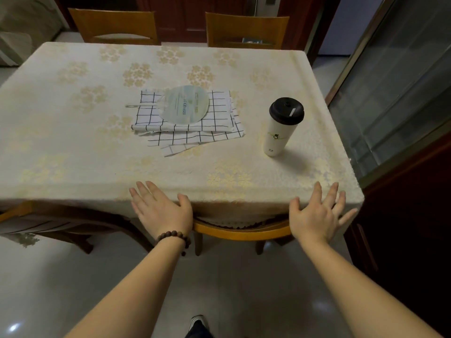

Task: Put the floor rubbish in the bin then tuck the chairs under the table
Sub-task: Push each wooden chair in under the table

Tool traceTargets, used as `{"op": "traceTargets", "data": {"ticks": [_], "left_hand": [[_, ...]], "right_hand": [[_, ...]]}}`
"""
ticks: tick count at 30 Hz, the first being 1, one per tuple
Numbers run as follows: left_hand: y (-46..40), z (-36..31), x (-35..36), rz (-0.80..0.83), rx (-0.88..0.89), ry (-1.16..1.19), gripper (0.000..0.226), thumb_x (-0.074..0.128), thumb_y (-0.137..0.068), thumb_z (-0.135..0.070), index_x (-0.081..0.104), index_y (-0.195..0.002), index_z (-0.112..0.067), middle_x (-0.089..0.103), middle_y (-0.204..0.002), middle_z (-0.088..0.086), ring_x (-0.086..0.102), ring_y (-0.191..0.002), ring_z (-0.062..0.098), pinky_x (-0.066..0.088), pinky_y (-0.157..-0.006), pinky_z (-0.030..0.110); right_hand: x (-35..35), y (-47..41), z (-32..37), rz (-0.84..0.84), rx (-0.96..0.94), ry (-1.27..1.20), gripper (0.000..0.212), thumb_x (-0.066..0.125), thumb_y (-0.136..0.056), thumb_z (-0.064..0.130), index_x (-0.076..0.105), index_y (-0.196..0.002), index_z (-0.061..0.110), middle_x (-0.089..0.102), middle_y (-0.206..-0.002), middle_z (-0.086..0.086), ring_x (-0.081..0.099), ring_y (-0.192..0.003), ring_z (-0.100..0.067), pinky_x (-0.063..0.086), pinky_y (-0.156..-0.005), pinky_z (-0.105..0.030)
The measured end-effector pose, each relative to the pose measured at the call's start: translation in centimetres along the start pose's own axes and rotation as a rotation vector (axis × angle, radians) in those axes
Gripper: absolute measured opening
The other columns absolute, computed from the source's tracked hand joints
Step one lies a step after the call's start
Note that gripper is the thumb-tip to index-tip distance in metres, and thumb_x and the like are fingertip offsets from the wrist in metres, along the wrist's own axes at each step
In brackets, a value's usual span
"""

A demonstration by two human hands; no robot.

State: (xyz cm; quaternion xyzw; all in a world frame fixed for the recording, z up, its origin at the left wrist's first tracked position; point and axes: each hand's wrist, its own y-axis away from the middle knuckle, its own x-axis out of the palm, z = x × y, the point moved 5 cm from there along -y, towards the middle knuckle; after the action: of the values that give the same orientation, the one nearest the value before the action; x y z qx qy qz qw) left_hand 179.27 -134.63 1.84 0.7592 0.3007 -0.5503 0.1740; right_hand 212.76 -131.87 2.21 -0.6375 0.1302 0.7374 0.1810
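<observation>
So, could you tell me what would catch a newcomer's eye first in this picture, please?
Two open hands, the left hand and the right hand, spread at the near edge of the table, on either end of the back of a wooden chair tucked beneath it. On the cloth, a white cup with a black lid stands at the right, and a round fan lies on checked cloths mid-table.

The room is dim, with soft and slightly grainy detail. The tall white cup with a black lid (283,126) throws a soft shadow to the lower right on the cream flower-patterned surface (73,132). The glossy pale tiled floor (48,289) shows small bright glare spots, and straight lines bend near the frame edges.
</observation>
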Motion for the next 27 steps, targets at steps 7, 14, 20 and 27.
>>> {"op": "traceTargets", "data": {"ticks": [7, 14, 20, 27], "left_hand": [[-0.2, -0.4, 0.6, -0.017, -0.015, -0.02, 0.08, 0.036, -0.078, -0.048, 0.021, -0.145, -0.007, 0.017, -0.154, 0.016, 0.008, -0.141, 0.032, 0.005, -0.114, 0.048], [-1.1, -0.1, 0.3, -0.007, -0.011, -0.004, 0.079, 0.031, -0.081, -0.051, 0.02, -0.146, -0.007, 0.017, -0.154, 0.016, 0.008, -0.141, 0.033, 0.002, -0.114, 0.047], [-0.7, 0.2, -0.2, 0.081, 0.13, -0.009, 0.082, 0.038, -0.088, -0.055, 0.01, -0.147, -0.006, 0.003, -0.156, 0.015, -0.003, -0.142, 0.031, 0.001, -0.114, 0.048], [3.0, 0.5, -1.4, 0.19, 0.33, -0.073, 0.086, 0.031, -0.089, -0.062, -0.005, -0.147, -0.01, -0.012, -0.156, 0.01, -0.014, -0.142, 0.024, -0.004, -0.114, 0.047]], "right_hand": [[0.3, -0.7, -0.4, -0.01, -0.018, 0.008, 0.067, 0.035, -0.084, 0.052, 0.034, -0.144, 0.023, 0.012, -0.158, -0.011, 0.003, -0.145, -0.03, -0.013, -0.112, -0.058], [0.4, -0.3, 0.3, -0.005, -0.033, 0.003, 0.066, 0.035, -0.083, 0.052, 0.037, -0.143, 0.023, 0.011, -0.158, -0.011, 0.002, -0.145, -0.031, -0.013, -0.111, -0.06], [0.0, -0.3, -0.3, 0.071, -0.109, 0.002, 0.067, 0.035, -0.086, 0.057, 0.029, -0.146, 0.027, 0.002, -0.16, -0.006, -0.006, -0.145, -0.032, -0.015, -0.11, -0.059], [-0.9, -0.2, -2.3, 0.215, -0.297, -0.042, 0.069, 0.025, -0.093, 0.06, 0.006, -0.151, 0.028, -0.013, -0.159, -0.006, -0.02, -0.143, -0.028, -0.016, -0.112, -0.053]]}}
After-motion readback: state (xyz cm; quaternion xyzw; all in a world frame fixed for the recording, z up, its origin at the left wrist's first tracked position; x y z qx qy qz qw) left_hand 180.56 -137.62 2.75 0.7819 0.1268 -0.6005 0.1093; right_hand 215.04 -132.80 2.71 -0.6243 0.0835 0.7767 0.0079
